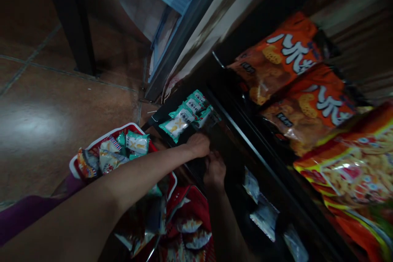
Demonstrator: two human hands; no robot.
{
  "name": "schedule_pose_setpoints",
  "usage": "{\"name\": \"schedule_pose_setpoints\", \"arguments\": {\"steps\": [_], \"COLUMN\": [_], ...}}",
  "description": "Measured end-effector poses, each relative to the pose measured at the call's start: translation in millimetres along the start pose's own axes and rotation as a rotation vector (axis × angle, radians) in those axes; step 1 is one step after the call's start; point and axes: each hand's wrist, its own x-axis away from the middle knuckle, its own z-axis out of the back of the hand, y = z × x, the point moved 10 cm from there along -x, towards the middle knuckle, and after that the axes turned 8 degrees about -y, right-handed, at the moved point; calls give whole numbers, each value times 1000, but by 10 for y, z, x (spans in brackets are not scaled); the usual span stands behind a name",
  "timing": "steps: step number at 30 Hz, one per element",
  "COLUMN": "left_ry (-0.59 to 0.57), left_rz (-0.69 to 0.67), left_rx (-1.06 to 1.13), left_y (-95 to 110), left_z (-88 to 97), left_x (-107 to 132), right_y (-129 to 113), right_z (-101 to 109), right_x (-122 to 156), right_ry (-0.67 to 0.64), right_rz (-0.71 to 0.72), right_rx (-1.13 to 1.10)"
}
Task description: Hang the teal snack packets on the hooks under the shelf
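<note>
Over the dark lower shelf [227,143], my left hand [199,145] and my right hand [215,170] meet with their fingers curled in. Whatever they pinch, if anything, is hidden by the fingers and the dim light. Just beyond my left hand, several small green-and-white snack packets [181,118] lie in an overlapping row at the shelf's end. Under my left forearm stands a red basket with a white rim [71,168], which holds similar green packets [137,142] and other small snack bags [110,159].
Large orange snack bags [285,55] and a red-and-yellow bag [353,168] stand on the higher shelf at right. Silvery packets [265,217] lie farther along the lower shelf. A second red container [196,200] holds more snacks. A dark post [73,20] rises from the tiled floor [37,118].
</note>
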Motion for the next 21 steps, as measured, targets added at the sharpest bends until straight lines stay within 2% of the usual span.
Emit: {"name": "schedule_pose_setpoints", "arguments": {"steps": [3,5,7,9,12,17,21], "left_ry": [-57,-135,-237,-297,-330,-343,-216], "left_rz": [-64,-108,-103,-63,-4,134,251], "left_rx": [-226,-301,-355,-378,-387,-406,-344], "left_y": [175,253,270,260,233,-23,-335], "left_z": [-162,-319,-467,-521,-441,-80,198], "left_x": [242,432,623,797,1026,1482,1947], "right_y": [88,185,244,261,259,299,384], "right_z": [199,286,380,441,451,283,27], "right_x": [522,840,1130,1378,1673,1996,2120], "right_ry": [65,54,57,47,23,-5,-144], "right_rz": [-23,-70,-87,-80,-75,-136,-132], "right_rx": [33,24,-11,-46,-110,-193,-180]}}
